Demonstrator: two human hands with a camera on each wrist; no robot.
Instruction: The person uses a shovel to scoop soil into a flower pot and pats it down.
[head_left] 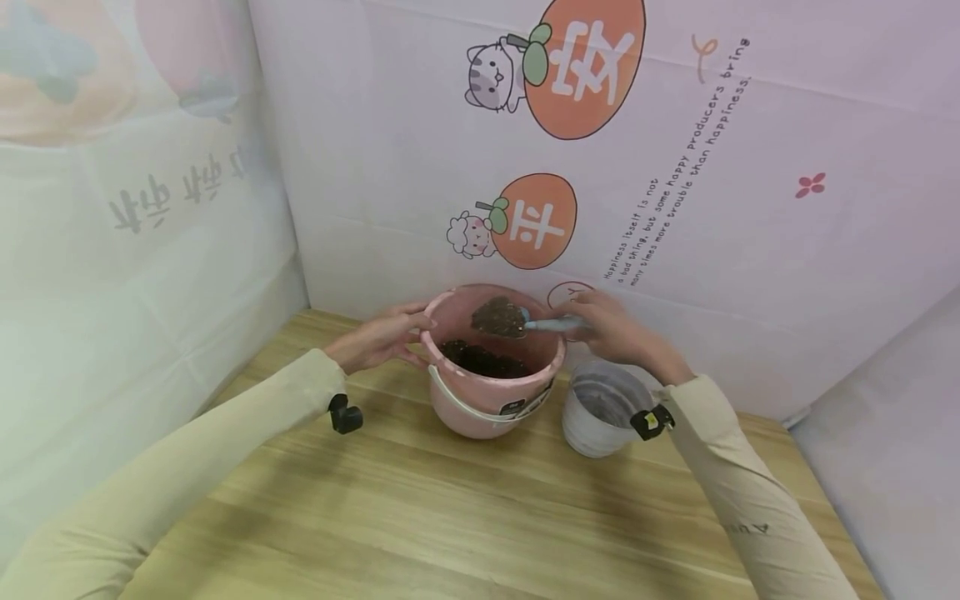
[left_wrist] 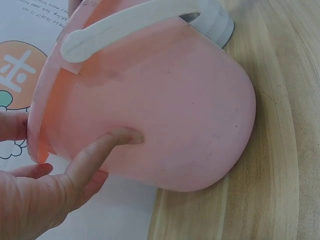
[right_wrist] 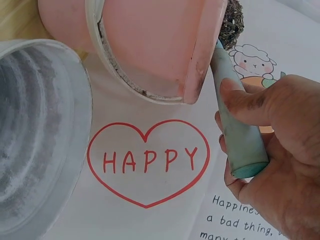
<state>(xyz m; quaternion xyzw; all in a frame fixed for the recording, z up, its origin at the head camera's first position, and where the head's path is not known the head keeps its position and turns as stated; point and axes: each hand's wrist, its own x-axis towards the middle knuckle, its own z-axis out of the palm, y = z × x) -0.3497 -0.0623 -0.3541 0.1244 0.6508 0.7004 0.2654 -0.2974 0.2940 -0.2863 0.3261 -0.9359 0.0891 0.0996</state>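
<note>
Head view: the right hand's (head_left: 609, 331) grip curls round the smooth, blue-green trowel (head_left: 555, 324), whose soil-heaped end points to nine o'clock over the pink bucket (head_left: 480, 421). The left hand (head_left: 381, 335) sits at the bucket's ten o'clock, its grip pinching the rim, digits on both sides. Dark, crumbly soil (head_left: 483, 360) lies inside. At four o'clock from the bucket, a pale, ribbed pot (head_left: 588, 427) stands on the wood-grain counter (head_left: 420, 517). The bucket's label (head_left: 513, 407) is too small to read; the printed white cloth (head_left: 375, 167) includes "HAPPY" inside a red heart (right_wrist: 150, 162).
</note>
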